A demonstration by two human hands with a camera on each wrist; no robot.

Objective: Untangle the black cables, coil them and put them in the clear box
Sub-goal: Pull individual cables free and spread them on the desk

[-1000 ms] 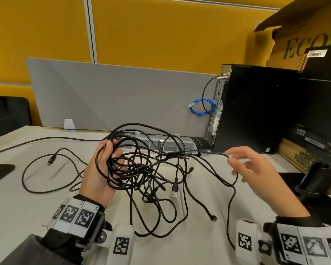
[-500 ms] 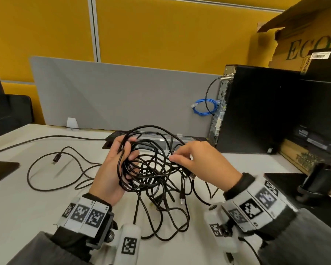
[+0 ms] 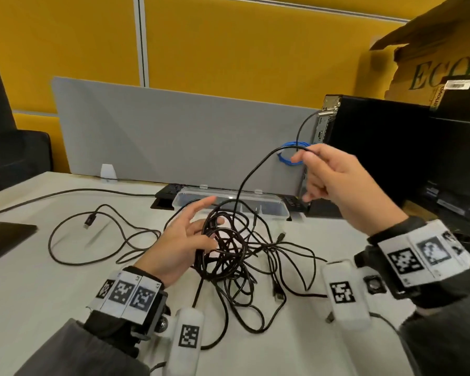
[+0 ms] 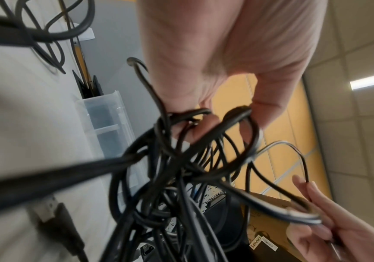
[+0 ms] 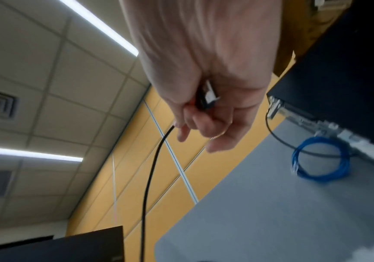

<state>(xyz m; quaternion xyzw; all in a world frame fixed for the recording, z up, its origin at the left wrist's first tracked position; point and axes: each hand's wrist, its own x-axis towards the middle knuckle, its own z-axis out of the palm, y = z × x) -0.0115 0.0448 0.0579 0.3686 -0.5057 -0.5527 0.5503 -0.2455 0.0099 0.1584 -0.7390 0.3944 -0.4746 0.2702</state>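
Observation:
A tangle of black cables (image 3: 234, 248) lies on the white table (image 3: 38, 294) in front of the clear box (image 3: 269, 210). My left hand (image 3: 209, 221) is at the tangle's left side; index finger and thumb stick out, while the other fingers curl through several loops, as the left wrist view shows at the left hand (image 4: 215, 115). My right hand (image 3: 307, 164) is raised at the upper right and pinches one cable strand (image 3: 248, 177) that rises out of the tangle. In the right wrist view the plug (image 5: 208, 96) sits inside the right hand (image 5: 199, 115).
Another black cable (image 3: 92, 234) loops over the table at left. A black computer tower (image 3: 377, 158) with a blue coiled cable (image 3: 293, 156) stands at right, a grey partition (image 3: 174, 137) behind the box, a cardboard box (image 3: 432, 63) at top right.
My right hand left the tangle and rose up and to the right, drawing one strand out. My left hand's index finger and thumb spread out while it keeps the loops.

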